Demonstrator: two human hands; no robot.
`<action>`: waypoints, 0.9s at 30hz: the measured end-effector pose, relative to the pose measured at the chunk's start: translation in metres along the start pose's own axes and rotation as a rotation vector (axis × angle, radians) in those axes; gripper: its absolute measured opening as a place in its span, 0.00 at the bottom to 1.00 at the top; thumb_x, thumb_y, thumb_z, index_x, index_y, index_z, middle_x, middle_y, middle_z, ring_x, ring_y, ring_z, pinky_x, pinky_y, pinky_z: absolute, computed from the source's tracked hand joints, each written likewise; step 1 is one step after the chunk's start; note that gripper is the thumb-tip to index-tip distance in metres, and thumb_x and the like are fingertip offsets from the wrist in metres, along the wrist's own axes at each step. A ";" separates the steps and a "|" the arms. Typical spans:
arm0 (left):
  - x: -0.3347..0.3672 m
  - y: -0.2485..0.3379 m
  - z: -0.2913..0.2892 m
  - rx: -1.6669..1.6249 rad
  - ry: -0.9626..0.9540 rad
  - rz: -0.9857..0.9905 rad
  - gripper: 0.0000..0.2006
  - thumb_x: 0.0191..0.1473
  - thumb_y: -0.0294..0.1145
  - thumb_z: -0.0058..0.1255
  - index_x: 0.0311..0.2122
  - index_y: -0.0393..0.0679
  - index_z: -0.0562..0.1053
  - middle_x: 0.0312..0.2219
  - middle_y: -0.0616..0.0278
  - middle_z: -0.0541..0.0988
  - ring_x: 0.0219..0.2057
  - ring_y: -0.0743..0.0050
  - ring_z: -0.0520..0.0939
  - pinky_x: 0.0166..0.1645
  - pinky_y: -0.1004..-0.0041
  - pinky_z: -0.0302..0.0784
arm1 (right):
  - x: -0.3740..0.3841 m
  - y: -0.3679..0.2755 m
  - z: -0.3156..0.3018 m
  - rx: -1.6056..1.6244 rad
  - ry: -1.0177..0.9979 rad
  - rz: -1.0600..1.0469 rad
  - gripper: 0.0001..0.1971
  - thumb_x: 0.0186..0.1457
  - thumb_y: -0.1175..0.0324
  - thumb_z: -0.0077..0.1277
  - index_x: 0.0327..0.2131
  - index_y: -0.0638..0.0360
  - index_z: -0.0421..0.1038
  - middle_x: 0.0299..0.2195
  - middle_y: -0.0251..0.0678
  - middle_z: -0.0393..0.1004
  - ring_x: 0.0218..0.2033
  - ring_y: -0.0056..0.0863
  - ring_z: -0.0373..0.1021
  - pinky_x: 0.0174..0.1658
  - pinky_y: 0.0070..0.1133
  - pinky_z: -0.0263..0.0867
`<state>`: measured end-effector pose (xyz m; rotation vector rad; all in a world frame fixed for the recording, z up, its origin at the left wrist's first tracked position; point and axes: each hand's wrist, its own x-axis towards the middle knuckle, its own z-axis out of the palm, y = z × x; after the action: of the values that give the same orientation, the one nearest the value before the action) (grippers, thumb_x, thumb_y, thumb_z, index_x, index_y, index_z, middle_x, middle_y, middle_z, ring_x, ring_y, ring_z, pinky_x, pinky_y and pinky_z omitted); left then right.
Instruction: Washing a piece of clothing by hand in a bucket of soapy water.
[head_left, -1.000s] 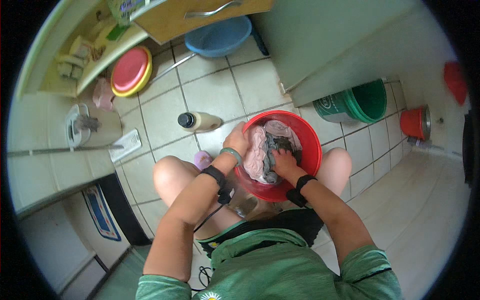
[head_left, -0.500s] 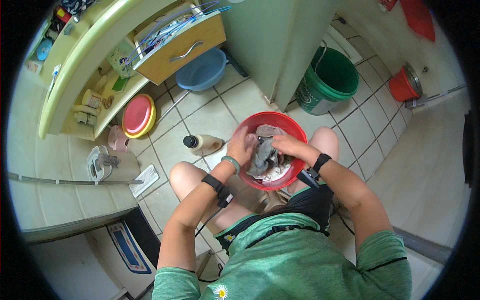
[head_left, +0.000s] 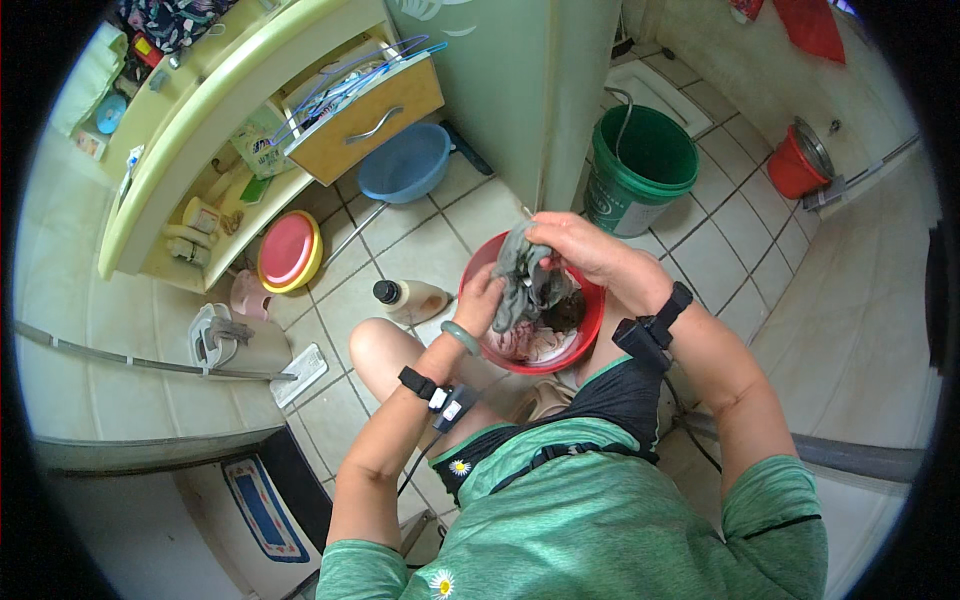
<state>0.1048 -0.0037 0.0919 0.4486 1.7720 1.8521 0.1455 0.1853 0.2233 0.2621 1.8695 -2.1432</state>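
A grey cloth [head_left: 517, 280] hangs bunched over a red basin [head_left: 601, 322] that stands on the floor between my knees. My right hand [head_left: 582, 245] is closed on the upper end of the cloth, above the basin's far rim. Lower down, at the left rim, my left hand [head_left: 482, 300] has its fingers curled against the same cloth. Inside the basin lie pinkish-white laundry [head_left: 515, 345] and a dark brown piece [head_left: 566, 312]. The grey cloth covers part of them.
A cream bottle with a black cap [head_left: 410, 299] stands left of the basin. Farther off are a blue basin [head_left: 405, 170], a green bucket [head_left: 640, 175], and an open drawer [head_left: 365, 125] with hangers. Red and yellow basins [head_left: 290, 252] lean by the shelf. A smaller red bucket [head_left: 797, 168] is far right.
The grey cloth has come up out of the basin, lifted by my right hand toward the far side. My left hand has shifted slightly down. More of the laundry inside shows.
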 end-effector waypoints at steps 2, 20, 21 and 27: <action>0.002 0.027 -0.002 0.003 0.002 0.075 0.16 0.55 0.29 0.39 0.48 0.36 0.64 0.39 0.61 0.73 0.40 0.78 0.71 0.47 0.77 0.65 | -0.009 -0.023 0.004 0.046 -0.017 -0.081 0.07 0.55 0.64 0.43 0.30 0.56 0.68 0.24 0.23 0.68 0.23 0.10 0.61 0.27 0.10 0.59; -0.062 -0.095 0.053 0.370 0.136 -0.291 0.35 0.45 0.34 0.55 0.56 0.35 0.53 0.45 0.48 0.69 0.47 0.61 0.71 0.50 0.69 0.67 | 0.003 0.191 -0.018 -0.097 -0.014 0.144 0.12 0.55 0.64 0.44 0.40 0.58 0.67 0.31 0.30 0.72 0.30 0.17 0.67 0.29 0.16 0.63; -0.065 -0.102 0.055 0.338 0.149 -0.234 0.38 0.43 0.33 0.57 0.57 0.35 0.50 0.46 0.48 0.68 0.47 0.61 0.71 0.51 0.69 0.67 | 0.003 0.190 -0.015 -0.099 -0.020 0.146 0.12 0.55 0.64 0.44 0.40 0.58 0.67 0.31 0.30 0.72 0.30 0.17 0.67 0.29 0.16 0.63; -0.073 -0.099 0.066 0.342 0.283 -0.147 0.48 0.38 0.31 0.61 0.59 0.36 0.41 0.47 0.45 0.67 0.47 0.60 0.71 0.51 0.70 0.66 | 0.014 0.198 -0.008 -0.312 -0.055 -0.029 0.14 0.54 0.65 0.45 0.40 0.66 0.68 0.33 0.35 0.73 0.32 0.20 0.67 0.35 0.19 0.65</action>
<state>0.2159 0.0069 0.0087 0.1765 2.2614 1.5747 0.1966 0.1679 0.0325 0.1078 2.1480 -1.8197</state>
